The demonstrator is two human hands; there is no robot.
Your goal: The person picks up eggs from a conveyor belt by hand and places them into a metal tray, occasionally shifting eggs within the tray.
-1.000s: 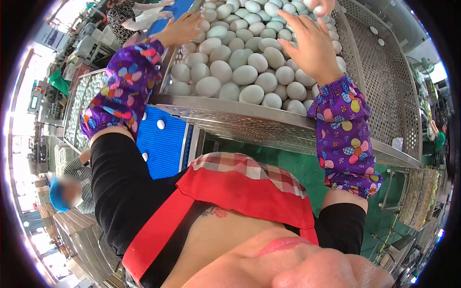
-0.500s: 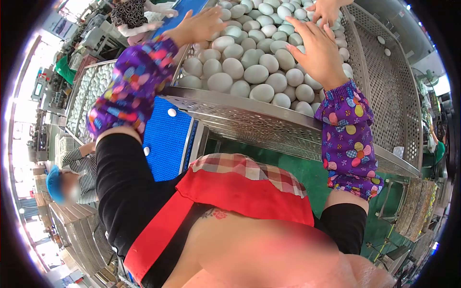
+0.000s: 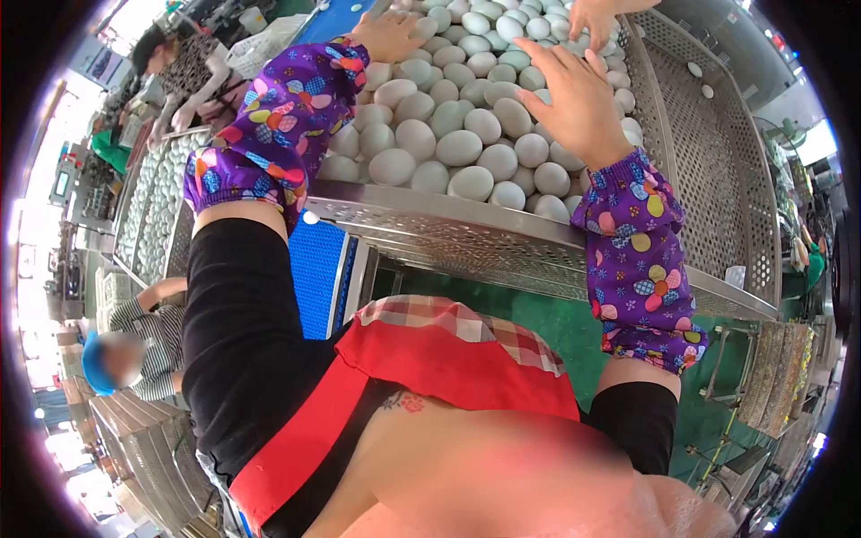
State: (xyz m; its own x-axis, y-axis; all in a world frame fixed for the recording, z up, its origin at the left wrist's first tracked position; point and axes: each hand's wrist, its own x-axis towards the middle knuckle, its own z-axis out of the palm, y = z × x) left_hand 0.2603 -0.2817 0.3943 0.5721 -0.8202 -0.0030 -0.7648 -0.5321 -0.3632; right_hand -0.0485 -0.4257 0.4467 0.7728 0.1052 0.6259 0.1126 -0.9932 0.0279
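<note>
Many pale eggs fill a perforated metal tray in front of me. Over the tray's far left side, my left hand rests with its fingers stretched across the eggs there. My right hand is spread flat above the eggs on the right, palm down, and holds nothing I can see. Whether its fingertips touch the eggs is hard to tell. Another person's hand reaches into the same tray from the far right, fingers pointing down.
A blue conveyor belt runs at left below the tray, with a single egg visible. Right of the tray is a perforated metal trough with a few eggs. A second egg tray stands left, where a person leans over. Another person wears a blue cap.
My left hand has moved inward and farther along the tray onto the eggs. My right hand stays about where it was. The person at the upper left now leans over the left tray.
</note>
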